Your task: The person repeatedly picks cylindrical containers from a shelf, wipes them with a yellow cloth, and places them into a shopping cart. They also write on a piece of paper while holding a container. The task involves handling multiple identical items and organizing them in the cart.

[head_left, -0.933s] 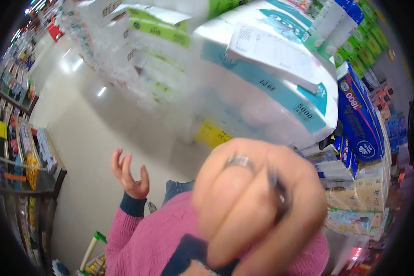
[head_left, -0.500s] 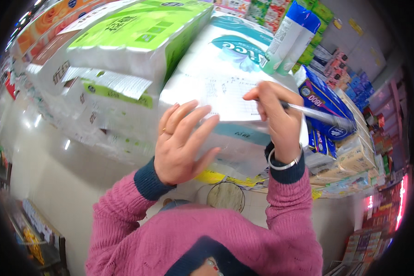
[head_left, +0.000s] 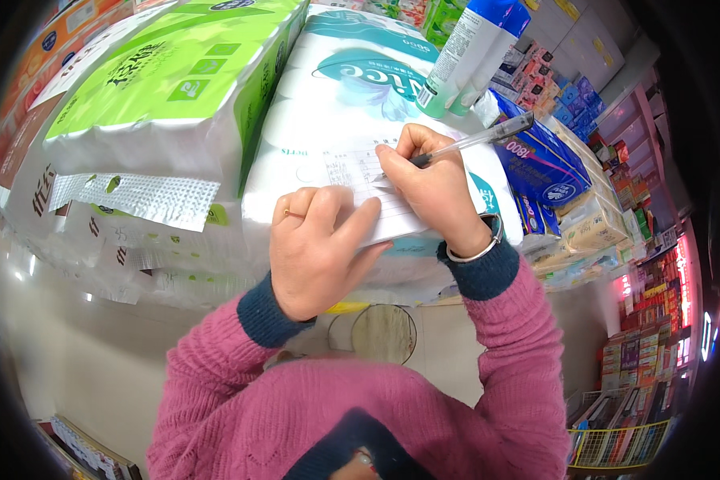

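Note:
A lined paper sheet [head_left: 390,211] with rows of handwriting lies on a large white-and-teal plastic-wrapped pack [head_left: 294,112]. My left hand [head_left: 310,252], a ring on one finger, rests on the sheet's left side, fingers apart and slightly bent. In my right hand [head_left: 442,188] is a clear-barrelled pen [head_left: 488,134] with a dark grip. Its tip points down and left at the sheet, close to the writing; whether it touches the paper I cannot tell. A bracelet circles my right wrist.
A bright green wrapped pack [head_left: 164,76] sits on stacked packs at the left. Two blue-capped spray cans [head_left: 466,60] stand together behind my right hand. Blue packs [head_left: 542,164] lie at the right. A round stool [head_left: 384,334] shows below the white pack.
The view has shifted, and the sheet is now turned at an angle. My right hand has moved left, bringing the pen over the writing. Both hands are closer together.

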`<state>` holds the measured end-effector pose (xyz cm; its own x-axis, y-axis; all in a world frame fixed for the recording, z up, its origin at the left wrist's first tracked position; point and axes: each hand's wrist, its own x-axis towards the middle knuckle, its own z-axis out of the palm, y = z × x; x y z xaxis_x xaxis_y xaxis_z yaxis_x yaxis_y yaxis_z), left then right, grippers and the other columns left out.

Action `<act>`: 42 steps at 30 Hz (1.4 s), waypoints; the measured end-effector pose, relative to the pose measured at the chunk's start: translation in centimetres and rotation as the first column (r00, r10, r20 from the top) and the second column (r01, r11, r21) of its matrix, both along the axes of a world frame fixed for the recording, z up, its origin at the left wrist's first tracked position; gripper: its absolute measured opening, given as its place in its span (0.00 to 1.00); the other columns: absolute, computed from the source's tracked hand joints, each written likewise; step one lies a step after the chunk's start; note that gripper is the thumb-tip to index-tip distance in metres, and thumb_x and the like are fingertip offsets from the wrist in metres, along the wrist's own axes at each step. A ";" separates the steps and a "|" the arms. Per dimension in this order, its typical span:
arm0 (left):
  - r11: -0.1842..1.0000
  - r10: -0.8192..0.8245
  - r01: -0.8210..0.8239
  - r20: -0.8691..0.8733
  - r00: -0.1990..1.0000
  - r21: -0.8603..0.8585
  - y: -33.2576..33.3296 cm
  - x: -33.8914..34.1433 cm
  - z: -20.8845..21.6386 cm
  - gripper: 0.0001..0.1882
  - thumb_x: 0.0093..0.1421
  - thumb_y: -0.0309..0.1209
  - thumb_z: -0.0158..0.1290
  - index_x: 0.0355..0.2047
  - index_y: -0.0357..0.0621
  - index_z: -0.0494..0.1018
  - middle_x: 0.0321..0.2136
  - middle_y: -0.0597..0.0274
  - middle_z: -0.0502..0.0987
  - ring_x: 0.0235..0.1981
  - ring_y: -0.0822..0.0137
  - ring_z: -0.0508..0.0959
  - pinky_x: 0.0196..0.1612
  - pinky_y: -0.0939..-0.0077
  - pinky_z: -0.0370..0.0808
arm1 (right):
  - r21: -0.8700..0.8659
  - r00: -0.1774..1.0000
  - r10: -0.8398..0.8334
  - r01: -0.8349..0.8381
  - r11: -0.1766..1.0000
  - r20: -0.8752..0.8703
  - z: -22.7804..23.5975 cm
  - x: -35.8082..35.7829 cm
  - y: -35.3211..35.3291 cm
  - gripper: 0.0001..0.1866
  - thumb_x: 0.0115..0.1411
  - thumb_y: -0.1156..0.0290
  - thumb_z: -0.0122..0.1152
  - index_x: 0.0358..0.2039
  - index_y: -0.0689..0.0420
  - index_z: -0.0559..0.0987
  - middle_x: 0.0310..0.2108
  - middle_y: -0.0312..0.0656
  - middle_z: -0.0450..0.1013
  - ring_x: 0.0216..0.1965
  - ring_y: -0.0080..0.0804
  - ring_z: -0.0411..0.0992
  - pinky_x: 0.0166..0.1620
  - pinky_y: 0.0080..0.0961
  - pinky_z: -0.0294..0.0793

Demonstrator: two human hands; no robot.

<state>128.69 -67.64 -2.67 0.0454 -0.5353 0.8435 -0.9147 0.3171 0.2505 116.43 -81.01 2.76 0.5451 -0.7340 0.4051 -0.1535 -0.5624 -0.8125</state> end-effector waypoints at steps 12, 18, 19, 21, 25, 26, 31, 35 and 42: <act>1.000 0.016 -0.015 0.009 1.000 -0.024 -0.2 0.0 -0.2 0.24 0.41 0.37 0.69 0.41 0.49 0.79 0.33 0.66 0.69 0.31 0.67 0.68 0.41 0.69 0.62 | -0.094 0.998 0.013 -0.019 0.995 -0.058 0.2 0.2 0.3 0.14 0.54 0.72 0.63 0.19 0.63 0.69 0.16 0.40 0.68 0.22 0.22 0.64 0.28 0.26 0.66; 0.999 0.023 -0.023 0.011 1.000 -0.029 -0.2 -0.2 -0.2 0.23 0.42 0.37 0.69 0.41 0.49 0.80 0.34 0.66 0.69 0.32 0.66 0.68 0.42 0.68 0.61 | -0.081 0.999 0.014 -0.018 0.997 -0.052 0.1 0.1 0.2 0.13 0.53 0.72 0.62 0.20 0.64 0.69 0.16 0.42 0.67 0.21 0.24 0.63 0.27 0.28 0.66; 0.999 0.024 -0.023 0.014 1.000 -0.033 -0.2 -0.2 -0.2 0.23 0.42 0.37 0.69 0.41 0.49 0.80 0.34 0.66 0.69 0.32 0.66 0.68 0.42 0.68 0.61 | -0.060 0.999 0.006 -0.008 0.998 -0.038 0.0 0.1 0.2 0.13 0.53 0.72 0.62 0.20 0.64 0.69 0.16 0.43 0.66 0.21 0.25 0.63 0.27 0.29 0.65; 0.999 0.026 -0.026 0.017 1.000 -0.035 -0.2 -0.2 -0.2 0.23 0.42 0.37 0.69 0.41 0.49 0.80 0.34 0.65 0.69 0.32 0.66 0.68 0.42 0.68 0.61 | -0.117 0.999 0.018 -0.023 0.993 -0.044 -0.1 0.2 0.1 0.13 0.53 0.73 0.62 0.20 0.64 0.68 0.16 0.43 0.65 0.21 0.25 0.62 0.26 0.29 0.65; 0.999 0.044 -0.043 0.036 0.998 -0.026 -0.1 -0.3 -0.2 0.23 0.42 0.37 0.68 0.41 0.49 0.79 0.35 0.65 0.70 0.35 0.65 0.70 0.42 0.67 0.63 | -0.157 0.999 0.026 -0.032 0.987 -0.043 0.0 0.3 0.0 0.13 0.53 0.73 0.62 0.19 0.64 0.68 0.16 0.44 0.64 0.20 0.26 0.61 0.26 0.29 0.64; 0.999 0.046 -0.045 0.042 0.998 -0.023 -0.1 -0.3 -0.2 0.24 0.42 0.37 0.68 0.41 0.49 0.78 0.36 0.65 0.70 0.36 0.64 0.71 0.43 0.67 0.64 | -0.171 0.998 0.036 -0.043 0.984 -0.043 0.1 0.2 0.1 0.13 0.53 0.73 0.61 0.19 0.64 0.67 0.16 0.44 0.64 0.20 0.26 0.61 0.25 0.30 0.64; 0.998 0.052 -0.052 0.030 0.998 -0.022 -0.1 -0.3 -0.2 0.23 0.43 0.36 0.68 0.41 0.49 0.78 0.36 0.65 0.71 0.36 0.65 0.71 0.42 0.67 0.63 | -0.170 0.997 0.058 -0.067 0.983 -0.058 0.4 0.0 0.3 0.12 0.53 0.74 0.60 0.19 0.64 0.67 0.16 0.45 0.63 0.19 0.27 0.60 0.25 0.30 0.63; 0.998 0.054 -0.053 0.028 0.998 -0.021 0.0 -0.5 -0.1 0.23 0.43 0.36 0.68 0.42 0.49 0.78 0.35 0.65 0.71 0.35 0.64 0.71 0.43 0.66 0.63 | -0.198 0.998 0.052 -0.058 0.979 -0.038 0.1 -0.1 0.3 0.13 0.54 0.76 0.59 0.19 0.61 0.65 0.17 0.31 0.60 0.24 0.16 0.57 0.27 0.20 0.59; 0.998 0.058 -0.056 0.047 0.997 -0.039 0.1 -0.4 0.1 0.23 0.43 0.35 0.68 0.42 0.49 0.78 0.35 0.65 0.71 0.35 0.65 0.71 0.41 0.68 0.64 | -0.106 0.997 0.040 -0.033 0.994 0.062 0.0 0.0 -0.1 0.12 0.54 0.74 0.61 0.19 0.61 0.68 0.15 0.35 0.65 0.21 0.19 0.62 0.25 0.23 0.62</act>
<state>128.31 -67.50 -2.62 0.0341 -0.5005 0.8651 -0.9421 0.2728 0.1949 116.43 -81.09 2.76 0.5413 -0.6658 0.5135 -0.0810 -0.6491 -0.7563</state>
